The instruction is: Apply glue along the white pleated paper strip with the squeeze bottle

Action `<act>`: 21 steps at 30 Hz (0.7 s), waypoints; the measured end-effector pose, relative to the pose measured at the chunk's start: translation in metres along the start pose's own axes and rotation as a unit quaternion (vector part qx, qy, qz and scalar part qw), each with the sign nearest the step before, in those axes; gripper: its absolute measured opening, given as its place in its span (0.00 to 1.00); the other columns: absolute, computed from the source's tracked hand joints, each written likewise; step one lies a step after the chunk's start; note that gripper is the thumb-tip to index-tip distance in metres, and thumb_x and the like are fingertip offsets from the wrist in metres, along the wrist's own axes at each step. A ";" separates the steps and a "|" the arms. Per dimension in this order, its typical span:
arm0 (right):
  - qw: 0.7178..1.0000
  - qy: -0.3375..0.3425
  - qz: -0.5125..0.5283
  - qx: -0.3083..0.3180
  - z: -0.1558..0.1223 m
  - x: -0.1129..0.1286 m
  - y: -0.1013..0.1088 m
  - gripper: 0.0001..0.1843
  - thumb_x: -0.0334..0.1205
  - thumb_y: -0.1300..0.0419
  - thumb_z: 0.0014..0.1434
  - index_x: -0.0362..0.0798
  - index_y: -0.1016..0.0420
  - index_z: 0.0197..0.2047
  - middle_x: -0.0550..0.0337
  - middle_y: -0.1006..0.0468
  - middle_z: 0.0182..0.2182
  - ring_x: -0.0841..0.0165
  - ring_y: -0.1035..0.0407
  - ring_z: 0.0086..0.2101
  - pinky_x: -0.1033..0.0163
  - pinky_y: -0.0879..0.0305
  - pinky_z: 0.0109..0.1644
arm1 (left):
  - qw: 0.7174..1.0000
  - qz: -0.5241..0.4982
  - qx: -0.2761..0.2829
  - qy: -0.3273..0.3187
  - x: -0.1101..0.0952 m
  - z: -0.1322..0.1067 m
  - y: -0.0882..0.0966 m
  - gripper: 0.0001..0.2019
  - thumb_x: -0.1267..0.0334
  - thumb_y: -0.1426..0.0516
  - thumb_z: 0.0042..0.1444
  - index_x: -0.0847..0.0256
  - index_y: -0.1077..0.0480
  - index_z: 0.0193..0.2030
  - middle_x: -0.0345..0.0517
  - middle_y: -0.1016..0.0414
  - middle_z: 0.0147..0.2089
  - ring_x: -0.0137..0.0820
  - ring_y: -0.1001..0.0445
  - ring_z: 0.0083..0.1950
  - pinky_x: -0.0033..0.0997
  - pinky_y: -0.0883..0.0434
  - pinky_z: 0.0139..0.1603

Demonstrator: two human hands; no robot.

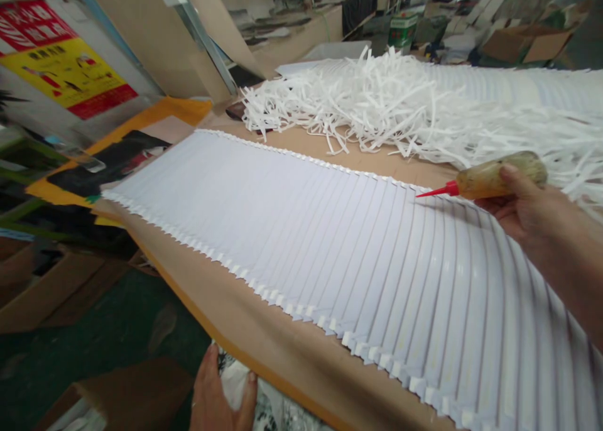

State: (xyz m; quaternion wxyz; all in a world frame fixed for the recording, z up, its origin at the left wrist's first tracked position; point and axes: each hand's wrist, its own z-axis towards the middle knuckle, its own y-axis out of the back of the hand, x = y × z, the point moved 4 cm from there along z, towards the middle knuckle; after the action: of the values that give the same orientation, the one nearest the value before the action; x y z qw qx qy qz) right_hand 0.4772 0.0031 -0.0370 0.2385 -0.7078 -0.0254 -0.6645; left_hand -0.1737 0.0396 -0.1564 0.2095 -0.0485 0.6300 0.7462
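Observation:
My right hand [522,198] is wrapped round a yellowish, translucent glue bottle [499,174] with a red pointed nozzle. The bottle lies nearly level, its tip pointing left just over the far edge of a long white sheet [264,198]. Narrow parallel strips or folds cross this sheet on its right part, and small white tabs line both long edges. Low in the view, by the table's near edge, my left hand [221,393] curls round a crumpled white piece [234,384]; whether it is paper or cloth I cannot tell.
The sheet rests on a brown-topped table [311,349]. A heap of loose white strips [377,104] lies behind it. Cardboard boxes [136,387] stand on the green floor at the left. A black item [103,167] lies on orange material beyond the sheet's left end.

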 end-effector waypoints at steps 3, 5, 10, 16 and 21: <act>0.999 -0.024 0.015 0.027 0.010 -0.011 -0.007 0.16 0.35 0.27 0.55 0.47 0.23 0.46 0.51 0.18 0.51 0.59 0.19 0.47 0.53 0.17 0.44 | 1.000 0.008 0.003 -0.006 0.002 0.000 0.000 0.44 0.41 0.51 0.68 0.74 0.50 0.79 0.76 0.37 0.72 0.63 0.35 0.73 0.67 0.34 0.71; 0.999 -0.021 0.014 0.030 0.014 -0.015 -0.009 0.16 0.34 0.27 0.55 0.46 0.23 0.46 0.49 0.18 0.51 0.59 0.19 0.47 0.54 0.17 0.43 | 1.000 0.011 0.005 -0.007 0.003 0.000 0.000 0.44 0.41 0.51 0.68 0.74 0.51 0.79 0.76 0.37 0.72 0.62 0.34 0.72 0.66 0.34 0.71; 0.999 -0.023 0.009 0.023 0.023 -0.023 -0.009 0.20 0.34 0.25 0.53 0.47 0.24 0.48 0.47 0.19 0.52 0.56 0.19 0.46 0.48 0.17 0.42 | 1.000 0.006 0.002 0.003 0.006 -0.001 -0.001 0.44 0.40 0.52 0.67 0.73 0.50 0.79 0.76 0.37 0.72 0.63 0.34 0.72 0.68 0.35 0.72; 0.999 -0.009 -0.022 0.034 0.018 -0.023 -0.008 0.23 0.38 0.23 0.49 0.45 0.22 0.47 0.45 0.20 0.53 0.54 0.20 0.44 0.52 0.17 0.33 | 1.000 0.005 -0.002 -0.008 0.006 -0.002 -0.002 0.44 0.40 0.51 0.67 0.68 0.53 0.80 0.72 0.38 0.73 0.63 0.35 0.72 0.69 0.35 0.71; 0.997 -0.006 -0.052 0.056 -0.003 -0.014 -0.009 0.30 0.45 0.19 0.42 0.47 0.22 0.46 0.50 0.19 0.51 0.57 0.20 0.44 0.57 0.17 0.35 | 1.000 0.001 0.005 0.001 0.005 -0.001 -0.002 0.44 0.40 0.51 0.67 0.68 0.53 0.80 0.72 0.38 0.73 0.62 0.35 0.73 0.67 0.34 0.72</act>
State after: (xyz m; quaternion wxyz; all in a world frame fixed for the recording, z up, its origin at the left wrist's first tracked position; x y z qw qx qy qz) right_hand 0.4693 0.0133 -0.0474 0.2427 -0.6948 -0.1004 -0.6696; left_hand -0.1780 0.0405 -0.1598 0.2082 -0.0478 0.6340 0.7432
